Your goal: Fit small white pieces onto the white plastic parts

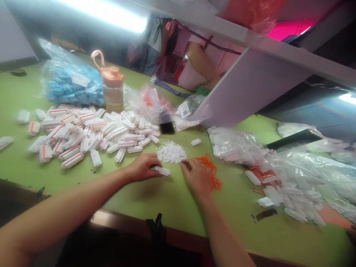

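My left hand (143, 167) is closed around one end of a small white rectangular plastic piece (162, 171), held just above the green table. My right hand (197, 176) rests on the table with its fingertips drawn together at the near right edge of a heap of tiny white parts (171, 152). Whatever may be between those fingertips is too small to make out. Thin orange strips (214, 178) lie in a pile beside the right hand, partly hidden by it. Further left spreads a large heap of white rectangular pieces (94, 133), some with an orange stripe.
Behind the heap stand a bottle (112, 89) and a bag of blue pieces (73, 83). A dark phone (167, 128) lies near clear bags. Bagged white pieces (292, 196) cover the right side. A slanted panel (250, 85) rises behind; a person's arm (201, 61) shows beyond.
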A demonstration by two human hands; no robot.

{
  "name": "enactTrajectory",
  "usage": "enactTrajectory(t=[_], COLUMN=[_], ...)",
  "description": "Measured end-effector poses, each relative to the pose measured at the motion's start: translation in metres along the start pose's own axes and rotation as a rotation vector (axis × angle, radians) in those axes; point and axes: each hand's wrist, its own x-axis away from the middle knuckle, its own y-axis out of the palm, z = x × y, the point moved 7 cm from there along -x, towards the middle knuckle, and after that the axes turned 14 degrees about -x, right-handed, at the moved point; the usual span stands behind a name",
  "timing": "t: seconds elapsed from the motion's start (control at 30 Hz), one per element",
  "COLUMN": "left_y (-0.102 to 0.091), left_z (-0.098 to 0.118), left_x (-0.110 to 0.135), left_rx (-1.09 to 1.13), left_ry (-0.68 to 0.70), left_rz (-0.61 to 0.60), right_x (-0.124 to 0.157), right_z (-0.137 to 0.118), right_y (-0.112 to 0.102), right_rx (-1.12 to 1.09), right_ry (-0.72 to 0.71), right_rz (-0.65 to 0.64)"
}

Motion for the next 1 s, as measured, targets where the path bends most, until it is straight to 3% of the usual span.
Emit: enactTrajectory(t=[0.27,0.47,0.73,1.0], left_y=[-0.001,0.001,0.001,0.003], left_z=[0.003,0.001,0.001,0.001], left_x=[0.000,0.000,0.000,0.000], left_rx=[-0.012,-0.013,-0.030,-0.041], left_ry=[0.020,0.036,0.045,0.079], left_rz=[-0.001,0.008,0.004,0.013], right_x=[-0.001,0.001,0.002,0.018], right_z=[-0.003,0.008,-0.019,-0.047], right_y=[-0.004,-0.011,-0.005,0.000], right_rx=[-0.071,-0.090,0.038,-0.416], right_ry=[-0.105,-0.063,-0.268,-0.266], right_rz=[-0.112,-0.085,-0.001,-0.107])
